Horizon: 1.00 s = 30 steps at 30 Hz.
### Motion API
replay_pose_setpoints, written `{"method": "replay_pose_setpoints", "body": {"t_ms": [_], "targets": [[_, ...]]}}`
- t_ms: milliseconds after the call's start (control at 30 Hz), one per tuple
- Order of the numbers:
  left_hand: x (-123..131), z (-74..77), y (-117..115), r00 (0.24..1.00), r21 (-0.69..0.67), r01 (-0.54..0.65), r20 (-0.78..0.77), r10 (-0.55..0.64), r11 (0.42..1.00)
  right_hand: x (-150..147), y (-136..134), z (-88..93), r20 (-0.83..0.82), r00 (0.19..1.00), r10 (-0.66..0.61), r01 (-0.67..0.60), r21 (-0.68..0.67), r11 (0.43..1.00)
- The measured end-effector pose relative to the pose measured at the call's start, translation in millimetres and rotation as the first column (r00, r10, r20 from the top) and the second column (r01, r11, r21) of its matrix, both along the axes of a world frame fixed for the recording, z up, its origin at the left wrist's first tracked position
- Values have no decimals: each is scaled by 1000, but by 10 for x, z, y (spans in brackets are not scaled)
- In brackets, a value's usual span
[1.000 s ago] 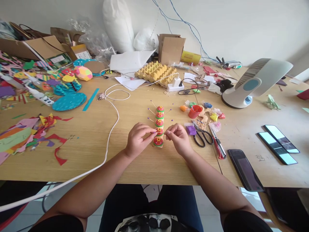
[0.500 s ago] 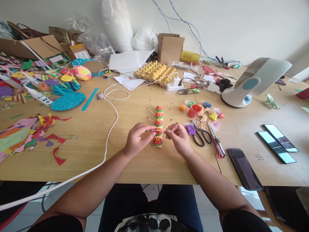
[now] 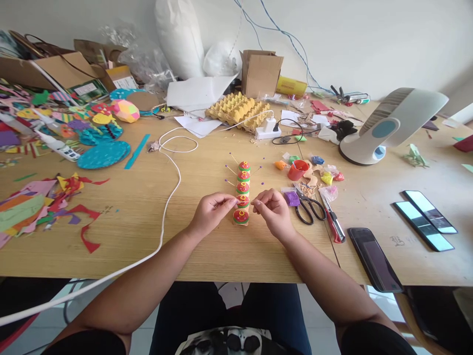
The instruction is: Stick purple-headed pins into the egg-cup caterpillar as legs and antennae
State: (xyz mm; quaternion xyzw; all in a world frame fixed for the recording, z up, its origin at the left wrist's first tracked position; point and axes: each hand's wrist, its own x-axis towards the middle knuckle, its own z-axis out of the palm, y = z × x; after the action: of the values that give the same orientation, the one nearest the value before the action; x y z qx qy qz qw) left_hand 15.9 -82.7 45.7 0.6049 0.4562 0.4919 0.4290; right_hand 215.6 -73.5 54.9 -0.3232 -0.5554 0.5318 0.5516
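Observation:
A row of domed egg-carton cups (image 3: 243,188), coloured red and green with yellow rings, lies lengthwise in front of me. Thin sticks with purple tips jut out from both sides of its far half. My left hand (image 3: 211,212) is closed in a pinch on the left end of a toothpick-like stick (image 3: 245,201), and its fingertips cover that end. At the other end, the thumb and forefinger of my right hand (image 3: 274,212) pinch the same stick. It stretches level between the hands, across the near part of the row; whether it touches the cups I cannot tell.
Right of my hands are black scissors (image 3: 310,207), a red cutter (image 3: 335,224), purple clay (image 3: 291,198), a red cup (image 3: 297,170) and a phone (image 3: 374,259). A white cable (image 3: 172,197) runs along the left, near paper scraps (image 3: 79,207). A white fan (image 3: 391,128) stands back right.
My left fingertips have closed over the stick's purple end, which showed half a second ago. Both hands otherwise stay almost in place, and the row of cups has not moved.

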Motion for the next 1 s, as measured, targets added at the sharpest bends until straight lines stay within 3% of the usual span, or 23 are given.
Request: {"method": "replay_pose_setpoints", "body": {"t_ms": [300,633,767,1000], "targets": [[-1,1,-3,999,3,18,-32,-18,1000,-8,-5,-7,5,1000,6,-6,7,1000],[-4,-47,-8,996,6,-1,92,1,1000,-7,-3,-32,-49,999,10,-12,-32,999],[-7,-35,-22,998,1,-4,63,4,1000,-14,-11,-26,-28,1000,-1,0,-14,1000],[6,7,-25,998,125,-50,-42,56,991,-14,-10,-43,71,997,5,-10,69,998]]}}
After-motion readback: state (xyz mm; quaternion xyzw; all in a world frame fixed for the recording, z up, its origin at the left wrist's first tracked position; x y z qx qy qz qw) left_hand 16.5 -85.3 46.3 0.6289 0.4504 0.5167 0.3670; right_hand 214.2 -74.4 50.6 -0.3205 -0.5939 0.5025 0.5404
